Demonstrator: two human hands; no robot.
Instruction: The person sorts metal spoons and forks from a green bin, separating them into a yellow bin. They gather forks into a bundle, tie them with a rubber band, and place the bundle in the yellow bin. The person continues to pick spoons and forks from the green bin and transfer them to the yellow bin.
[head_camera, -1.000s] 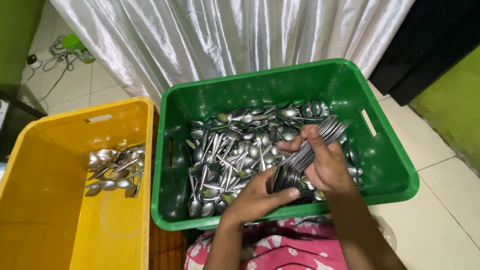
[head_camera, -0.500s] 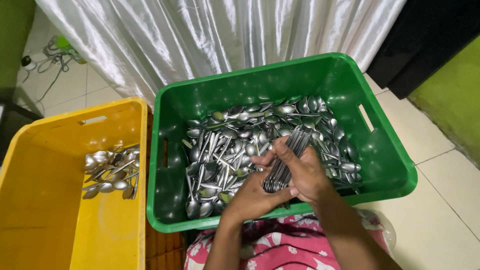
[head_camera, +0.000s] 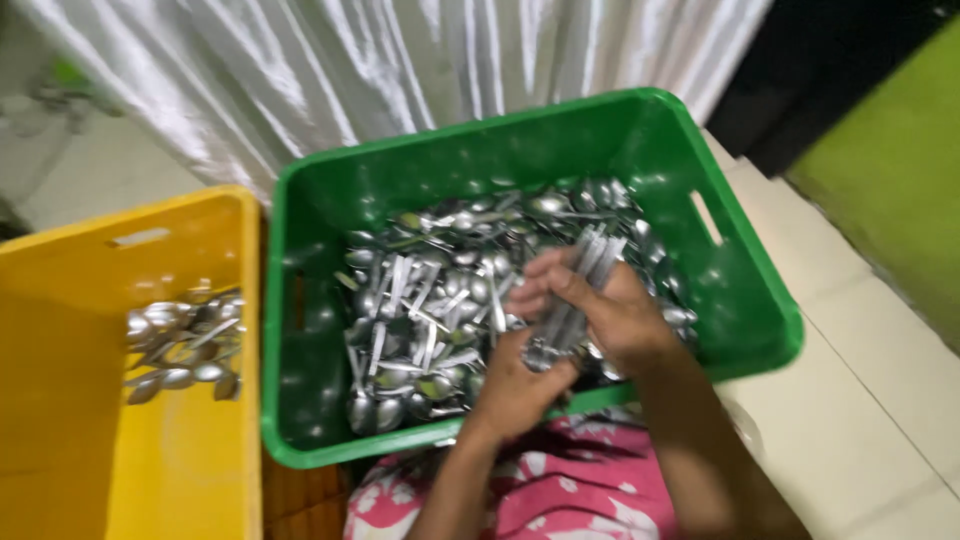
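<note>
Gripping a bundle of metal cutlery, right hand has its fingers wrapped shut around the handles, which fan up and away toward the far right; which pieces they are is too blurred to tell. Bunched like that, probably so all pieces stay aligned in one fist. Left hand cups the bundle's near end from below, fingers curled against it; reads as support to stop pieces sliding out. Both hands sit over the near right part of the green crate, above its loose heap of spoons. Yellow crate touches it on the left, with a small pile of spoons only. White curtain hangs behind; pink floral cloth at the near edge.
</note>
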